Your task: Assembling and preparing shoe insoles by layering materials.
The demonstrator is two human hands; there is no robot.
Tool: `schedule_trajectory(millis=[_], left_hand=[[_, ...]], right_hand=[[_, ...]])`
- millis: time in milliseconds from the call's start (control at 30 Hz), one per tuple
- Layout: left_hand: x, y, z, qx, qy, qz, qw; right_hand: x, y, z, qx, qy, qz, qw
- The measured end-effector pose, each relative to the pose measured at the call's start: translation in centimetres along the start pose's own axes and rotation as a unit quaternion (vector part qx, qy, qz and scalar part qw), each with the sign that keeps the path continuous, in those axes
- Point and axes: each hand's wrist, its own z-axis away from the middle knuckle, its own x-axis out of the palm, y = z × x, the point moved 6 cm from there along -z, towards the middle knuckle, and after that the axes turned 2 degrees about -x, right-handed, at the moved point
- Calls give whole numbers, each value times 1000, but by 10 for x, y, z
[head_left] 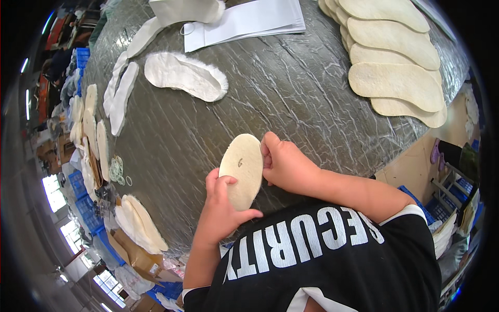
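A cream insole with a small dark mark stands tilted just above the table, close to my body. My left hand grips its lower left side, the fingers curled over the face and the thumb at the bottom end. At the upper right edge, my right hand pinches the same insole between thumb and bent fingers. Part of those fingertips is hidden behind the edge. Beyond my hands lies a white fluffy insole, its pile showing along the rim.
Dark plastic sheeting covers the table. Overlapping cream insoles are piled at the far right. White paper sheets lie at the back. On the left are pale elastic bands, white strips and more insoles along the edge.
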Motion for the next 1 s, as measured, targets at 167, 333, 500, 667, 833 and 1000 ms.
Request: schedule_trajectory(millis=[167, 333, 500, 667, 833, 1000], left_hand=[[3, 2, -3, -86, 32, -26, 995], [-13, -21, -7, -69, 30, 171, 982], [-5, -49, -5, -213, -18, 395, 893], [-8, -40, -4, -178, -23, 319, 931], [-3, -16, 0, -70, -16, 155, 985], [1, -4, 1, -36, -9, 75, 997]], right_hand=[[0, -1, 1, -27, 6, 26, 999], [1, -2, 1, -46, 13, 56, 997], [3, -2, 0, -51, 5, 79, 996], [1, -1, 7, -53, -1, 53, 997], [-3, 8, 15, 61, -75, -140, 985], [-4, 23, 16, 136, -64, -324, 934]])
